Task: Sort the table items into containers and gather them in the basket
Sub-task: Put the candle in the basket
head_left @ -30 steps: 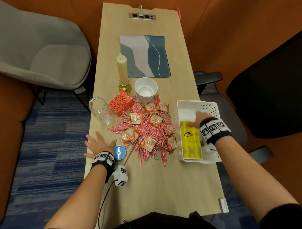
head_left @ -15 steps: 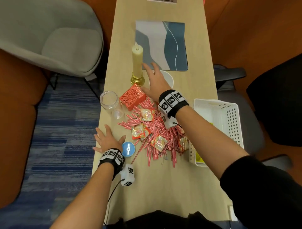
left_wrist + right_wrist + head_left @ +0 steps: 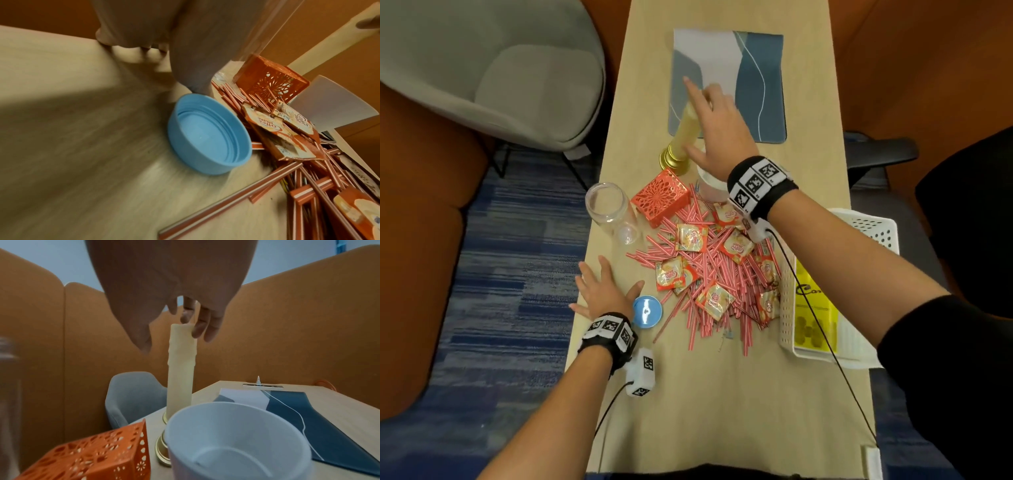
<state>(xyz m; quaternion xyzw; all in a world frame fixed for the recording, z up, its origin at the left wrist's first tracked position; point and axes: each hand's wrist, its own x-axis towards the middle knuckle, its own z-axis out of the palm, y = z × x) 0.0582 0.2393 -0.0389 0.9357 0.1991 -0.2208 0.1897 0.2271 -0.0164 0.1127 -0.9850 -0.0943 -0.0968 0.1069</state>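
At the near left edge of the pale wooden desk [image 3: 722,394], the left hand [image 3: 604,291] lies flat with fingers spread, its grip wide, beside a round light-blue plastic lid [image 3: 647,311]. The white perforated plastic basket [image 3: 786,308] stands at the right. Farther off, the right hand [image 3: 717,137] hovers open-fingered at the tall cream candle [image 3: 180,369].

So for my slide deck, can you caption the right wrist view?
Right hand reaches over a tall candle, fingers open at its top, with white cup and orange box in front.
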